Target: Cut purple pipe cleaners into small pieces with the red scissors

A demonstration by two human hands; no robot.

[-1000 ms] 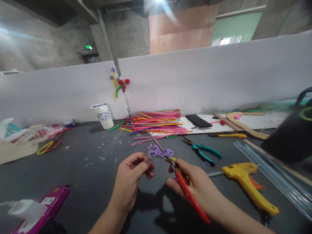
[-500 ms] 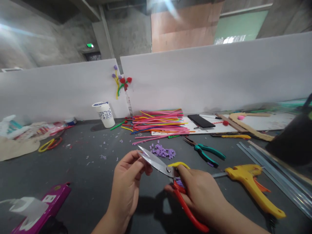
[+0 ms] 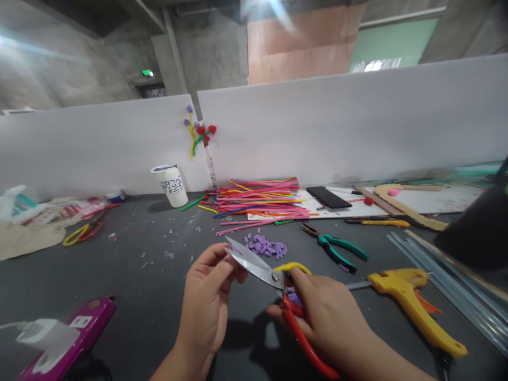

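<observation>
My right hand (image 3: 329, 307) grips a pair of scissors (image 3: 254, 264) by its red and yellow handles, with the blades slightly parted and pointing up to the left. My left hand (image 3: 210, 296) is closed in a pinch at the blade tips; whatever its fingers hold is too small or hidden to make out. Just beyond the blades lies a heap of short purple pieces (image 3: 265, 247). More purple bits show partly behind my right hand.
Pipe cleaners (image 3: 262, 201) are piled at the back, beside a white cup (image 3: 171, 186) and a black phone (image 3: 328, 197). To the right lie pliers (image 3: 333, 246), a yellow glue gun (image 3: 413, 301) and clear glue sticks (image 3: 448, 288). A purple power strip (image 3: 89, 320) sits at left.
The scissor blades have closed slightly. Both hands otherwise stay in nearly the same place, and the whole view has shifted a little.
</observation>
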